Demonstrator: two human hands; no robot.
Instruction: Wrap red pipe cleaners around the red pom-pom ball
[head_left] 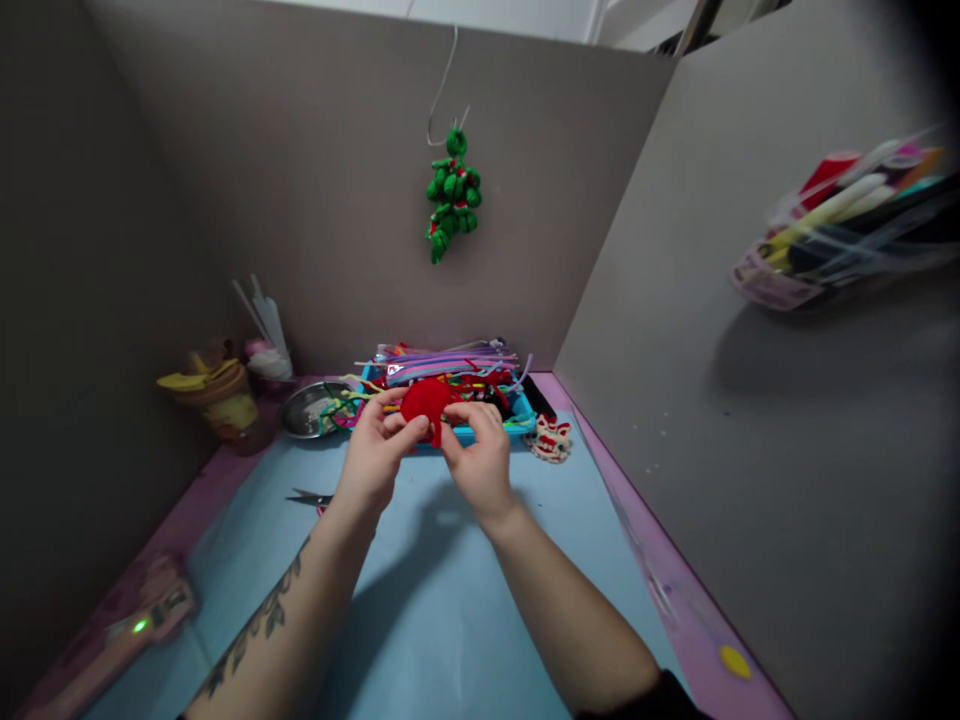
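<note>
A round red fuzzy piece (426, 400), apparently of pipe cleaner, is held up above the table between both hands. My left hand (379, 445) pinches its left side, thumb in front and fingers behind. On the right, my right hand (478, 448) has thumb and fingertips closed at the edge of the same piece, where a short red strip hangs down. Behind the hands stands a blue tray (465, 437) full of coloured pipe cleaners (457, 365). Scissors (309, 497) lie on the mat, partly hidden by my left forearm.
A metal bowl (304, 412) and a yellow cup (232, 405) stand at the back left. A pink glue gun (154, 610) lies front left, its light green. A red-and-white animal-face piece (551, 438) sits right of the tray. A green ornament (453, 195) hangs on the back wall.
</note>
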